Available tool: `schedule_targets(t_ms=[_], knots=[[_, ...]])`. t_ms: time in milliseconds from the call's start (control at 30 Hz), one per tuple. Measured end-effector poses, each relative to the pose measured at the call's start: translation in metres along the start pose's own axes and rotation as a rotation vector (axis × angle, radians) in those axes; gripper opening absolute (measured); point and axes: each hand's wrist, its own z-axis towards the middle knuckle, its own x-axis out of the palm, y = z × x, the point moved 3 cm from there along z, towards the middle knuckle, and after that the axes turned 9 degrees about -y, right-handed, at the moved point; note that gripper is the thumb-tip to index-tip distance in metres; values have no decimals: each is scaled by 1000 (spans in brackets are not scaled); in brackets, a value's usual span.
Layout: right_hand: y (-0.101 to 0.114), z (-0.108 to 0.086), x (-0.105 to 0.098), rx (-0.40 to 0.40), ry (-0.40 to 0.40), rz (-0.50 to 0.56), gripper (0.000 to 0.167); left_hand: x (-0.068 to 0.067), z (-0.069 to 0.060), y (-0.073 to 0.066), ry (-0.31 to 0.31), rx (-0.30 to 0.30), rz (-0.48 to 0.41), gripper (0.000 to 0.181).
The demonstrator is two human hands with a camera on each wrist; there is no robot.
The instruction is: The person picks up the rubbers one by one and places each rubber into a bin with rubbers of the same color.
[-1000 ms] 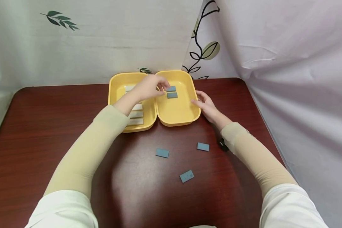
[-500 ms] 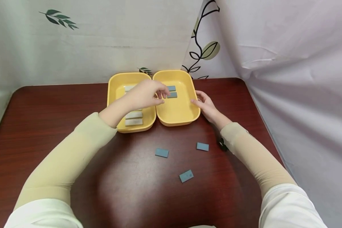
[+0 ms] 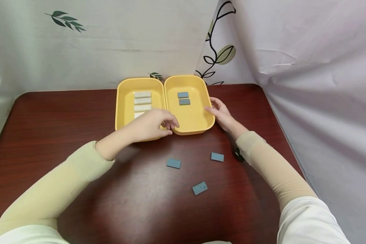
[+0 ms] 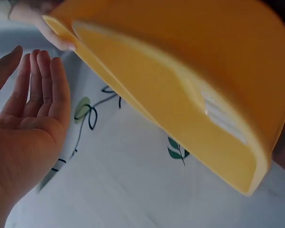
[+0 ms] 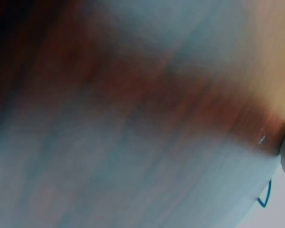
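Note:
My left hand [image 3: 155, 124], fingers loosely bent with nothing between them, hovers above the front of the two yellow trays. Its palm faces the left wrist camera with the fingers extended. Two blue-grey tiles [image 3: 184, 102] lie one in front of the other in the right yellow tray [image 3: 192, 118]. At that tray's right wall, my right hand [image 3: 222, 113] grips the rim, thumb inside and fingers outside. White tiles [image 3: 142, 101] lie stacked in a column in the left yellow tray [image 3: 126, 101]; my left hand hides the nearer ones.
Three loose blue-grey tiles lie on the dark red table: one tile [image 3: 173, 163] at the left, another tile [image 3: 217, 157] at the right, and a third tile [image 3: 199, 188] nearest me. A white patterned curtain [image 3: 109, 51] rises behind the trays. The right wrist view is mostly blurred.
My left hand has drawn back from the two blue-grey tiles in the right tray and moved toward me, uncovering the far white tiles. The right hand keeps its grip.

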Motion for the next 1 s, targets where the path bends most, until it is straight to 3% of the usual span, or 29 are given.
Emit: schedule_targets(t_ms=[167, 467, 833, 1000], knots=[[0, -1, -1, 2, -9, -3, 59, 13, -13, -9, 36, 23, -59, 20], [-1, -1, -2, 0, -7, 4, 58, 37, -27, -18, 113, 65, -17, 20], [-2, 1, -2, -3, -9, -7, 57, 63, -37, -14, 193, 88, 62, 21], [-2, 1, -1, -4, -4, -2, 58, 74, -38, -9, 191, 121, 96, 23]])
